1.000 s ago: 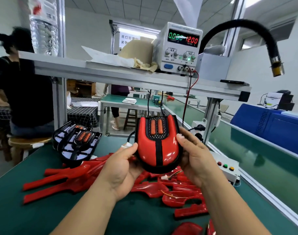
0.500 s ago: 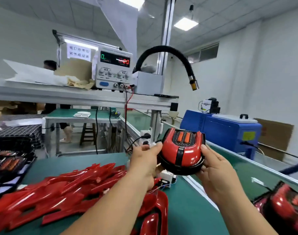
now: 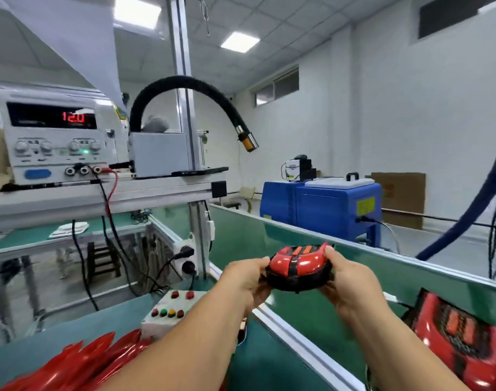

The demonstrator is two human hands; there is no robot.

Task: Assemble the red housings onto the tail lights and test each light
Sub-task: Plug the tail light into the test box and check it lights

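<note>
An assembled tail light (image 3: 299,270), red housing on a black base, is held nearly flat in the air over the green conveyor belt (image 3: 306,309). My left hand (image 3: 248,280) grips its left edge and my right hand (image 3: 347,280) grips its right edge. A pile of loose red housings (image 3: 80,362) lies on the green table at the lower left. Another assembled tail light (image 3: 461,340) lies on the belt at the lower right.
A power supply (image 3: 57,142) reading 12.0 sits on the shelf at left, red and black leads hanging down. A white button box (image 3: 170,309) stands by the belt rail. A black flexible hose (image 3: 190,88) arches overhead. A blue machine (image 3: 323,207) stands beyond the belt.
Both hands have carried the tail light to the right and out over the belt, tilting it from upright to nearly flat. The view swung right with it.
</note>
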